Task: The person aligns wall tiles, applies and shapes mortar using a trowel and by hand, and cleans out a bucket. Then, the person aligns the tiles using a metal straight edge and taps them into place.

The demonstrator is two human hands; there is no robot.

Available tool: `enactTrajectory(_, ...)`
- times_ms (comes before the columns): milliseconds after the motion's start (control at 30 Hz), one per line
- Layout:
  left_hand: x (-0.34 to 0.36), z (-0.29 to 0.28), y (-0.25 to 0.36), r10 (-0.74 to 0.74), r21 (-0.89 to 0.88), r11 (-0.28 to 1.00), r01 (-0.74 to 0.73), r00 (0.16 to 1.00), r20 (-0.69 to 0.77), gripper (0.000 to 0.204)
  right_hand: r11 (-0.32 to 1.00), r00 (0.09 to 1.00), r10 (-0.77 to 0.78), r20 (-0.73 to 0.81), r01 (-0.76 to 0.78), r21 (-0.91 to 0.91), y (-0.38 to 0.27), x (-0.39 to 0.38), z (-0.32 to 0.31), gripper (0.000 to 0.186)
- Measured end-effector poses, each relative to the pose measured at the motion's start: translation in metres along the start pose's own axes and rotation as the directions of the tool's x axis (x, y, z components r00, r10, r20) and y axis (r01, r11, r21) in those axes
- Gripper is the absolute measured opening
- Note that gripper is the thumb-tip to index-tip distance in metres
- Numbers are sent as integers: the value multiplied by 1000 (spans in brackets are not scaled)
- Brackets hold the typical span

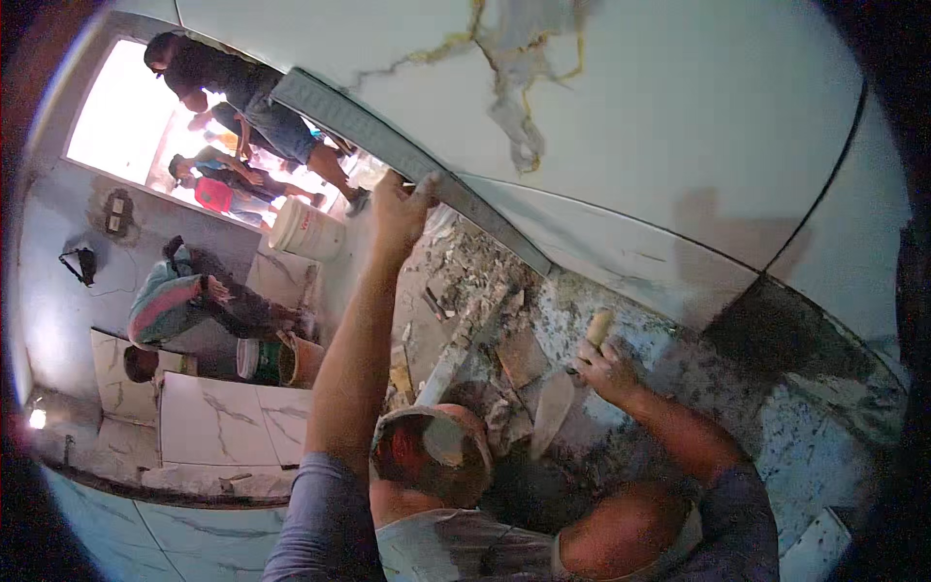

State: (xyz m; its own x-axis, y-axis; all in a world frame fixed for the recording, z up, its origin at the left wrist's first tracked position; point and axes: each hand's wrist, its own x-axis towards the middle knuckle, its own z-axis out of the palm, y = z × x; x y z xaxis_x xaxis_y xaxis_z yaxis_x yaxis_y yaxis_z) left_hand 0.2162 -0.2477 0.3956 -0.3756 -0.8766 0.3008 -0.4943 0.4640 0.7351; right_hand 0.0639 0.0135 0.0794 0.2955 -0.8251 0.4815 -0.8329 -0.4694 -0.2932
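My left hand point(403, 215) reaches up and grips the lower edge of a long grey metal straightedge point(354, 128). The bar lies along the bottom of large white marble-patterned tiles point(669, 107) on the wall. Lower and to the right, my right hand point(609, 372) is closed round a trowel point(554, 409). Its pale wooden handle sticks up past my fingers, and its blade hangs down to the left. Between my arms, close to my legs, stands a bucket point(477, 448) with a mortar-stained rim; what it holds is hard to make out.
Rubble point(461, 260) and broken pieces litter the floor along the wall, with a long pale strip point(456, 357) among them. A person point(194, 296) crouches at the left beside buckets point(303, 361). A white bucket point(308, 231) and several people stand near the bright doorway. Tiles point(218, 422) lean at left.
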Motion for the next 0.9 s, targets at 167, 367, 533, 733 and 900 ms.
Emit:
enactTrajectory(167,-1,7,-3,60,109,993,-46,989,-132,24,993,996,79,50,-83,83,2,3,1,29)
enactTrajectory(367,4,-3,17,111,147,986,-79,969,-222,28,991,996,90,9,-90,101,5,1,-1,26)
enactTrajectory(533,3,1,30,45,70,997,-30,973,-228,25,990,994,103,25,-105,93,5,-5,2,29)
enactTrajectory(733,3,1,28,18,7,1000,-17,986,-165,25,981,988,151,33,-154,116,5,-5,2,28)
enactTrajectory(900,2,0,25,20,-39,999,-25,991,-129,25,989,993,116,-33,-112,95,5,-5,1,25)
